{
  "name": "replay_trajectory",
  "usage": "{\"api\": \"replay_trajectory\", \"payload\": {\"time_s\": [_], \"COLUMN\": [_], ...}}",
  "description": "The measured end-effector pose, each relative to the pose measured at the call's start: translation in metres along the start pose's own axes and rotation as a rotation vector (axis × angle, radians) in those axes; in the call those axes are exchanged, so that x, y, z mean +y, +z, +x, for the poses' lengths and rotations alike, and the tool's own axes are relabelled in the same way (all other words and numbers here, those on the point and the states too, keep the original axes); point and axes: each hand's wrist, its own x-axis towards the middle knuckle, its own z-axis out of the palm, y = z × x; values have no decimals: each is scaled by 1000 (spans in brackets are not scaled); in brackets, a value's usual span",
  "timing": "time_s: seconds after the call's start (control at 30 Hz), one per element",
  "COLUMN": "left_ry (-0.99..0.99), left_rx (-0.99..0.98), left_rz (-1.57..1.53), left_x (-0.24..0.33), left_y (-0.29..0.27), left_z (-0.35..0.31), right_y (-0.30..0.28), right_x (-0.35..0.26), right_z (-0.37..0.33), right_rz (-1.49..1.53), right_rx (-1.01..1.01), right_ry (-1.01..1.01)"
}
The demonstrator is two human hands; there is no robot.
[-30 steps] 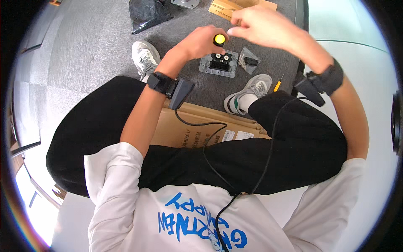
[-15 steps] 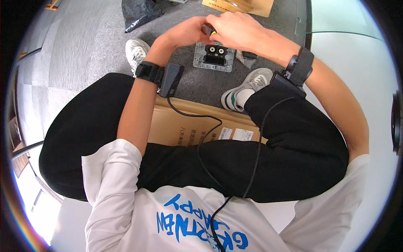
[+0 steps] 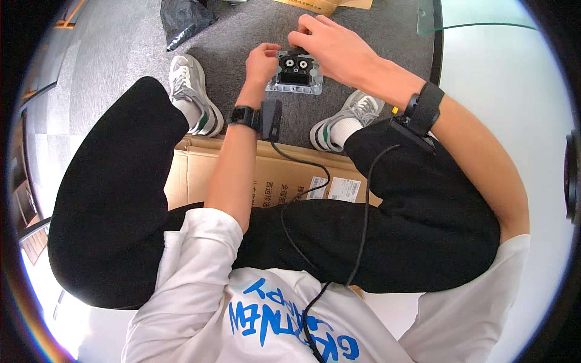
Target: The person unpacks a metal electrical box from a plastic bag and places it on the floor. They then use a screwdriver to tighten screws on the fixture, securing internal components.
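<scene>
Overlapping the grey plate (image 3: 294, 89), the right hand (image 3: 336, 51) hides one far corner.

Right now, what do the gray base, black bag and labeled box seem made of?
Gray base: dull metal or plastic; even gray leaves that open. Black bag: likely thin plastic, glossy creases. Labeled box: likely cardboard, matte brown, straight folds.
</scene>
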Motion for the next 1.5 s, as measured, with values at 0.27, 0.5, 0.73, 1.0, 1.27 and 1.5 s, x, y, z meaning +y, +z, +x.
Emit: {"api": "replay_trajectory", "payload": {"time_s": [0.27, 0.5, 0.73, 1.0, 1.27, 1.5], "left_ry": [-44, 34, 159, 56, 131, 174], "left_rx": [1, 47, 137, 40, 80, 112], "left_rz": [57, 376, 649, 741, 887, 886], "left_x": [-6, -2, 1, 18, 20, 27], "left_y": [-14, -3, 11, 13, 12, 13], "left_z": [-3, 3, 5, 9, 9, -1], "right_y": [-1, -3, -25, -26, -28, -24], "right_x": [8, 10, 12, 15, 21, 24], "right_z": [-6, -14, -29, -44, -58, -76], "right_rz": [2, 68, 223, 257, 297, 228], "right_rx": [80, 180, 172, 164, 202, 237], "right_ry": [-29, 15, 1, 65, 102, 147]}}
